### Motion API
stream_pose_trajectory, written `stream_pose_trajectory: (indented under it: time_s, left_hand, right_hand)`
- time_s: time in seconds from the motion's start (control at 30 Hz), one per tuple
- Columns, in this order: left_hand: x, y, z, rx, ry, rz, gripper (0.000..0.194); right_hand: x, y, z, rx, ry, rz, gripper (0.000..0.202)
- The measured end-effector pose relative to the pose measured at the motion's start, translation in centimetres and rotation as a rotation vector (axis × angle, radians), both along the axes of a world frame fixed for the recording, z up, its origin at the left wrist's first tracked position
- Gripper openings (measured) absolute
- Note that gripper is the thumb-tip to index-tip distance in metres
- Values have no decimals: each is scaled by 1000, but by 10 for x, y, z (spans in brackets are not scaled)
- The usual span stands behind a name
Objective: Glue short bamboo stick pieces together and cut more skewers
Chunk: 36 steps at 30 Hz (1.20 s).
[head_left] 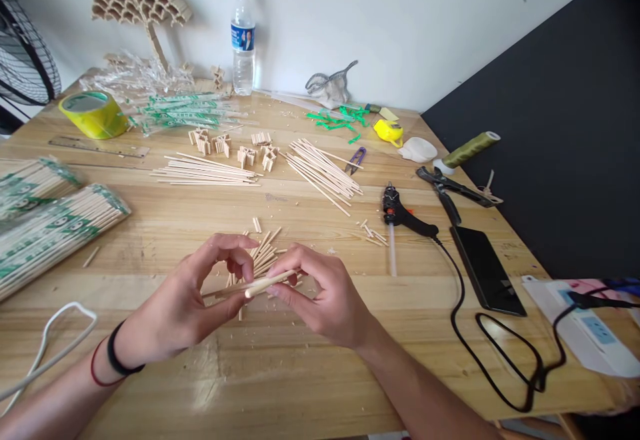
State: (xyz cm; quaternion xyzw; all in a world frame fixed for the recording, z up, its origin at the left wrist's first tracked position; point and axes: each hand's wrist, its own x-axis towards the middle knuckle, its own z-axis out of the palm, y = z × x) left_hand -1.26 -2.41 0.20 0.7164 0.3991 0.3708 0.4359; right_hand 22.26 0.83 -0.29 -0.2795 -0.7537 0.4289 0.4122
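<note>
Near the middle of the wooden table (280, 373), my left hand (197, 293) pinches thin wooden sticks between thumb and fingers. My right hand (323, 290) holds a short wooden stick (270, 283) between thumb and forefinger, its near end by my left fingertips. Below and behind both hands lies a loose heap of short cut sticks (265, 253), partly hidden by the fingers. Two small stick pieces (257, 225) lie just beyond it. Farther back are long sticks (205, 171) in a pile, a second pile (325, 170), and several small glued stick pieces (247, 156).
A glue gun (400, 212), black phone (487, 270), pliers (443, 193) and cable lie right. Left are bagged sticks (65, 227), yellow tape (95, 115) and a white cable (45, 353). A bottle (243, 47) and stick tree model (137, 0) stand at the back.
</note>
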Motion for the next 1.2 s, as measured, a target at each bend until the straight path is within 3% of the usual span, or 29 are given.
stream_pose_trajectory:
  time_s: [1.2]
  left_hand:
    - [0,1,6,105,143,65,41]
  right_hand:
    - [0,0,1,-5,-10,-7,8]
